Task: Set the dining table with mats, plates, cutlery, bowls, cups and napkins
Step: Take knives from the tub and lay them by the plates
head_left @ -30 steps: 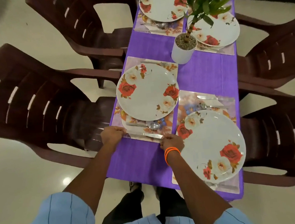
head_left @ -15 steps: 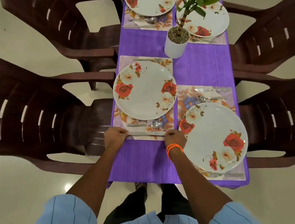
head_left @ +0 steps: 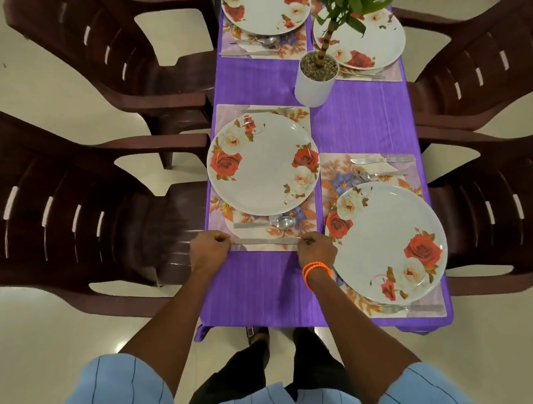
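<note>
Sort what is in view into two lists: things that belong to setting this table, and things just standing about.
Belongs to the job:
- four white round plates with red roses, e.g.
- floral rectangular place mats
- steel knife, pinched by left hand and right hand
- steel spoon
- steel fork

Standing about:
- potted green plant in white pot
- dark brown plastic chairs
- purple tablecloth

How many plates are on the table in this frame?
4. Near-left plate, just beyond the hands; near-right plate; far-left plate; far-right plate, partly behind the potted plant. All sit on mats.
</note>
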